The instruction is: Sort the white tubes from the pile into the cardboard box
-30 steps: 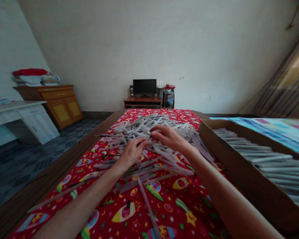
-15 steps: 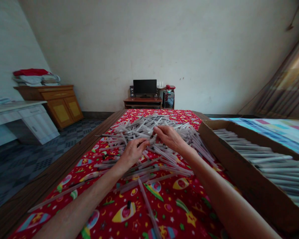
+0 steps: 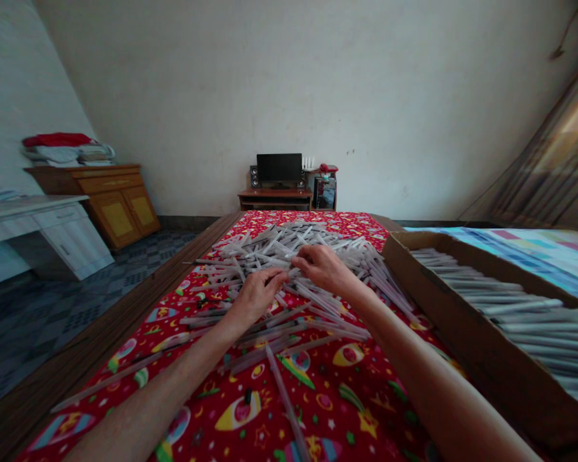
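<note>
left hand (image 3: 260, 292) and right hand (image 3: 320, 264) are hovering over the near side of a loose pile of translucent tubes (image 3: 270, 244), fingertips nearly meeting. right hand is sitting at about 2 o'clock from left. left fingers are curling in toward the thumb; can't tell how tightly they're closing or whether they're gripping anything, the spot is too small. right thumb and forefinger are bending close together, the rest folding under; contents also unclear, can't tell.

pile is spreading around the hands, mostly toward 12 o'clock, on a red printed cloth (image 3: 250, 443). from the hands: a single tube (image 3: 286, 401) is lying at 6 o'clock, a small black piece (image 3: 248, 395) is resting between 6 and 7, a long thin tube (image 3: 108, 385) is stretching out at 8. cardboard box (image 3: 443, 308) is standing at 3 to 4, holding many stacked tubes (image 3: 525, 311). dark monitor (image 3: 279, 167) is standing farther off at 12.
</note>
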Demonstrator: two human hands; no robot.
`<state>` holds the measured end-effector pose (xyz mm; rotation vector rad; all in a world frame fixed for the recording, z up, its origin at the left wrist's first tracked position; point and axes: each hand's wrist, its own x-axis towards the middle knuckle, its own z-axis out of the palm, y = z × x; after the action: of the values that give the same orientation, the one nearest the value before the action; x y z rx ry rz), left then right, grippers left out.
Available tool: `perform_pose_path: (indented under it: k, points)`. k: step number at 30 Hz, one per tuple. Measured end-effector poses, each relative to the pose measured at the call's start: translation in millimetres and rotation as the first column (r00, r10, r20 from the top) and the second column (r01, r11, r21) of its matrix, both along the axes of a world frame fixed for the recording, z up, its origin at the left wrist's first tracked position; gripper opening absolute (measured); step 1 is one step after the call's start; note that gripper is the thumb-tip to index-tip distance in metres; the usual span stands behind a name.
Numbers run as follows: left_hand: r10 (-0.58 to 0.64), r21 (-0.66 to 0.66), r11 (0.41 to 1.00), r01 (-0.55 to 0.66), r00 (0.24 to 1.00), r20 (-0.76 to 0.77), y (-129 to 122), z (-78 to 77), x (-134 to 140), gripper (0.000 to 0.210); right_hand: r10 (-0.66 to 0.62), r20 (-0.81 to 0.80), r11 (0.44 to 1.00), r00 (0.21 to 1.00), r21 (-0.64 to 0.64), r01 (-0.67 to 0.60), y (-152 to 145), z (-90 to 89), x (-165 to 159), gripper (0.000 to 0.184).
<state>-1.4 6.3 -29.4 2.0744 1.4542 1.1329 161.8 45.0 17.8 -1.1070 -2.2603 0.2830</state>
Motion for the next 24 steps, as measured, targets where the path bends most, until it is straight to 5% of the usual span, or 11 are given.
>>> perform_pose_path:
  k: [5,12,16,21,24]
  points:
    - [0.0,0.013,1.0,-0.001,1.0,0.026,0,-0.4,0,0.031,0.118,-0.144,0.987,0.983,-0.096,-0.132,-1,2.3,2,0.022]
    - [-0.022,0.028,0.999,0.021,0.999,0.035,-1,-0.2,0,0.03,0.022,-0.001,1.0,1.0,-0.007,-0.022,-4,-0.8,-1,0.021]
    - [-0.003,0.012,1.0,0.003,0.999,0.05,0,-1.5,-1,0.027,-0.018,0.018,0.998,1.0,-0.063,0.02,-4,-1.1,-4,0.029]
    - [-0.007,-0.004,1.0,0.007,0.998,0.069,-1,-1.4,1,0.028,0.172,0.03,0.98,0.985,-0.102,-0.168,-11,0.6,-7,0.021]
    - [-0.024,-0.028,0.999,0.026,0.998,0.061,0,-3.6,2,0.028,0.161,0.07,0.986,0.984,-0.062,-0.157,-11,8.6,1,0.016]
